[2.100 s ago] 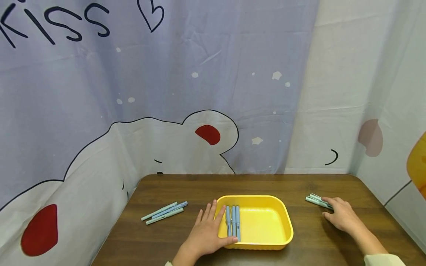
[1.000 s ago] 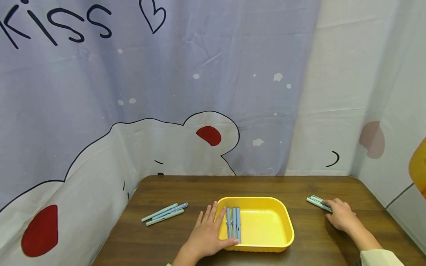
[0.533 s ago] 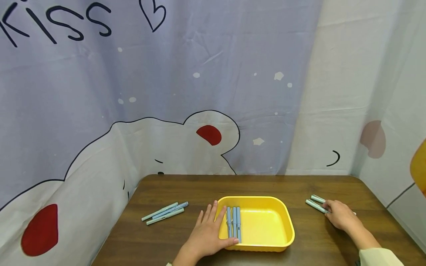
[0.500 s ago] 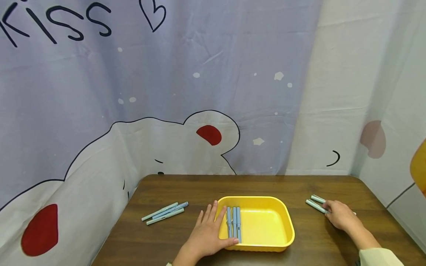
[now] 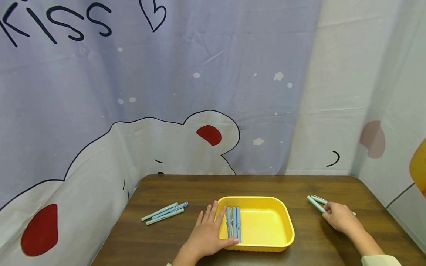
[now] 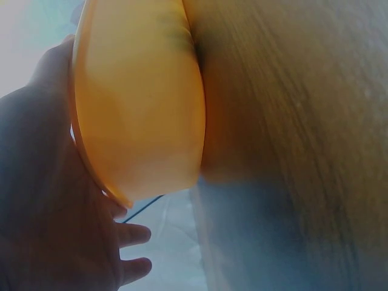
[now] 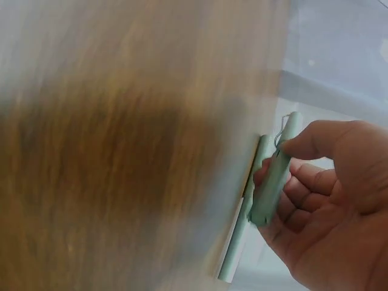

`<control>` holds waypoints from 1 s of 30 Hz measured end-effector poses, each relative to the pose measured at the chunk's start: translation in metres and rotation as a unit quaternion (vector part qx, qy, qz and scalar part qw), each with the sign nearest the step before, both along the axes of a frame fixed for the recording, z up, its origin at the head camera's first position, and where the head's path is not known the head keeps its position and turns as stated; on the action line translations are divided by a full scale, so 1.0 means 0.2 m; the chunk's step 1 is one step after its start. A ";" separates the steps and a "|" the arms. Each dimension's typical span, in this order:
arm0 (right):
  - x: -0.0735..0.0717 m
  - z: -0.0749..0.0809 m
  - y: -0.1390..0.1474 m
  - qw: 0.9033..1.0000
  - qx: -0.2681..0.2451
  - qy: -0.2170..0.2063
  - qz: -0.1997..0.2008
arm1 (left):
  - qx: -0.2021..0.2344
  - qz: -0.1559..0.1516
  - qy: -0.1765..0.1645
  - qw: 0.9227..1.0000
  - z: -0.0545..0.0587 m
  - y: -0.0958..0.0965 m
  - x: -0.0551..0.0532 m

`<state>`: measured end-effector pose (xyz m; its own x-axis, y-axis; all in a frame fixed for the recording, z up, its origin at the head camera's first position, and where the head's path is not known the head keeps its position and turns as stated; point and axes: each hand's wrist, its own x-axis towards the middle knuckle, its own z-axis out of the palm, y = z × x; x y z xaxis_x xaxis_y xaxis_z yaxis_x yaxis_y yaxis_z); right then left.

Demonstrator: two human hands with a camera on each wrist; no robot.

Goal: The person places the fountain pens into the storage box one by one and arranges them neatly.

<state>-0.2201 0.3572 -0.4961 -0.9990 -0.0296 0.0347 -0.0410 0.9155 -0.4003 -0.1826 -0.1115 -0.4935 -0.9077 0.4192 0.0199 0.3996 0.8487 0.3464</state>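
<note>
My left hand (image 5: 208, 232) rests spread across the left rim of a yellow tray (image 5: 264, 246), thumb by the front rim and fingers straight. Three blue pens (image 5: 234, 221) lie side by side in the tray's left part. At the table's right, my right hand (image 5: 342, 218) pinches a light green pen (image 5: 315, 203) between thumb and fingers. That pen, seen in the right wrist view with its clip, is tilted. Beside it another light green pen (image 5: 318, 199) lies on the table, partly behind the hand. The left wrist view shows the tray's outer wall (image 6: 142, 109).
Left of the tray, a small group of pens (image 5: 165, 213), light green and blue, lies on the wooden table (image 5: 196, 190). A printed curtain (image 5: 253, 92) hangs behind the table and along its sides.
The green pens on the right, close together at first, have spread apart. My right hand now pinches one and has turned it slightly. My left hand and the tray stay nearly in place.
</note>
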 end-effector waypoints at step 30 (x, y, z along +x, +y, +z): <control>0.09 0.07 -0.13 0.844 -0.502 -0.173 0.072 | 0.002 -0.004 0.006 1.000 0.00 0.00 0.00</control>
<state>-0.2019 0.3312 -0.4823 -0.9432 -0.2805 -0.1779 0.1548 0.1027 -0.9826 -0.1832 -0.1110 -0.4940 -0.9039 0.4266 0.0320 0.4106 0.8443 0.3442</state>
